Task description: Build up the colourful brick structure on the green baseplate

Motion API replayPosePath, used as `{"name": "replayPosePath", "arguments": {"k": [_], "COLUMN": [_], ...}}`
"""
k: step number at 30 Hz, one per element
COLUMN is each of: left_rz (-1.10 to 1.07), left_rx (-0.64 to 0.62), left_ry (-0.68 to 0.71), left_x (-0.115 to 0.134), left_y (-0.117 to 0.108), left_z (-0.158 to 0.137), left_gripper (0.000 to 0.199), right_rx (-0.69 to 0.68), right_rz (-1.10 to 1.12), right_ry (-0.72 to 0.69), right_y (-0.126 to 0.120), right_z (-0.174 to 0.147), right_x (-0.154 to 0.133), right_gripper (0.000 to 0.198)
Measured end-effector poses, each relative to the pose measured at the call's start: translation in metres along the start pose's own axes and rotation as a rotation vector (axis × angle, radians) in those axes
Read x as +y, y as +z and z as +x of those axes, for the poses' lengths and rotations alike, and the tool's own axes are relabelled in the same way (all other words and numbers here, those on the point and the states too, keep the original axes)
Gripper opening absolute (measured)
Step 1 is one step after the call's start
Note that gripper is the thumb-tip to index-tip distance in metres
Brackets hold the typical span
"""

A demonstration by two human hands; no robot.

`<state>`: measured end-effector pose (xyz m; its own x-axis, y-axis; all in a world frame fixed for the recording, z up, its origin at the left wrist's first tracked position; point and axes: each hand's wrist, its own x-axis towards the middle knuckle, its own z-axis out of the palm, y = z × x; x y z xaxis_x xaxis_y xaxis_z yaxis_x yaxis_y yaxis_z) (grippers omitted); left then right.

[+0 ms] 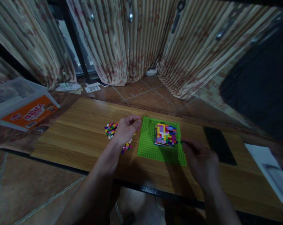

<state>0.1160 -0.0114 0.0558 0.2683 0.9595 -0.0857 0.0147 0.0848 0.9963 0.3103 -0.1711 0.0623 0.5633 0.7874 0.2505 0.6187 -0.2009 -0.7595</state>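
Note:
A green studded baseplate [147, 137] lies on the wooden table. On it stands a block-shaped build of multicoloured toy bricks [166, 134]. My left hand [127, 128] hovers between a heap of loose bricks [110, 129] and the plate's left edge. Its thumb and fingers are pinched together, and whatever they hold is too small to make out. At the plate's right edge my right hand [201, 161] is closed in a pinch, with a small dark toy brick [181, 142] at the fingertips, close to the build. Part of the heap is hidden under my left hand.
To the right on the wooden table [85, 118] lies a flat black panel [219, 145]. A clear plastic box [19, 103] with an orange label stands at the left. White objects [265, 162] sit beyond the table's right end, and curtains [113, 40] hang behind.

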Motion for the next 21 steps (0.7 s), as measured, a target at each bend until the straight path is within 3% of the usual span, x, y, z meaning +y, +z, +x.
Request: {"name": "replayPosePath", "arguments": {"k": [13, 21], "left_rz": [0.057, 0.084], "left_rx": [-0.094, -0.112], "left_ry": [0.036, 0.049], "left_x": [-0.006, -0.010], "left_y": [0.005, 0.003], "left_z": [0.000, 0.001], "left_gripper": [0.020, 0.021], "right_rx": [-0.041, 0.000], "right_rz": [-0.220, -0.190], "right_ry": [0.016, -0.015], "right_y": [0.012, 0.018], "right_z": [-0.001, -0.001], "right_x": [0.007, 0.008], "right_gripper": [0.026, 0.027]}}
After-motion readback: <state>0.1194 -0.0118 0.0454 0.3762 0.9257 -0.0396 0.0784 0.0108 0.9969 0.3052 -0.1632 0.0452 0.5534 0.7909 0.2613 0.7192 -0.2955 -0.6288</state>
